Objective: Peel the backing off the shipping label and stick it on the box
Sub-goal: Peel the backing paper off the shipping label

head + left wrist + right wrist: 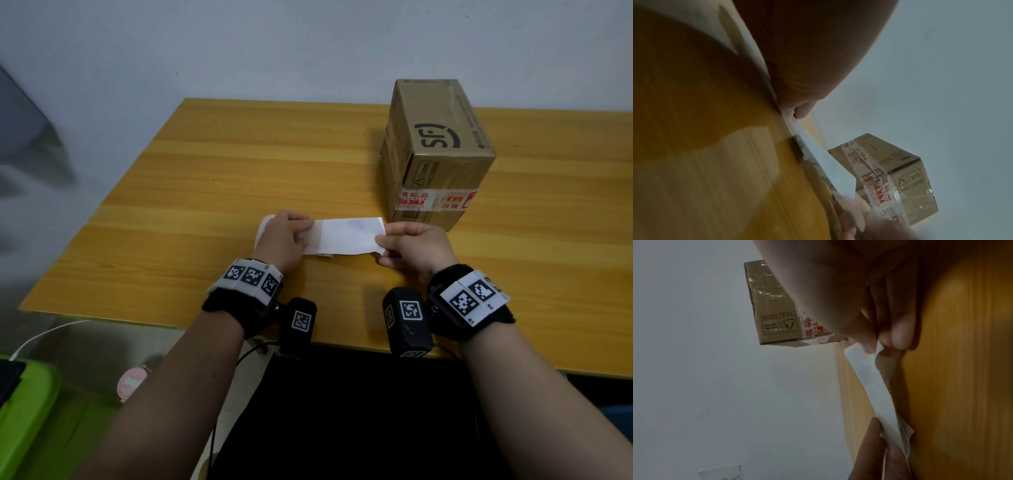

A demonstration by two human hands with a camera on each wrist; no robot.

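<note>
A white shipping label (344,235) is stretched low over the wooden table (205,178) between both hands. My left hand (286,236) pinches its left end, where white backing sticks out to the left. My right hand (407,245) pinches the right end between thumb and fingers (900,335). In the right wrist view the label (877,389) curves up off the table. A brown cardboard box (436,150) with red-printed tape stands upright just behind my right hand, also visible as the box (894,177) in the left wrist view.
A grey wall rises behind the table. A green bin (24,411) and a white cable (44,337) lie at lower left below the table edge. A dark surface (342,411) lies under the near edge.
</note>
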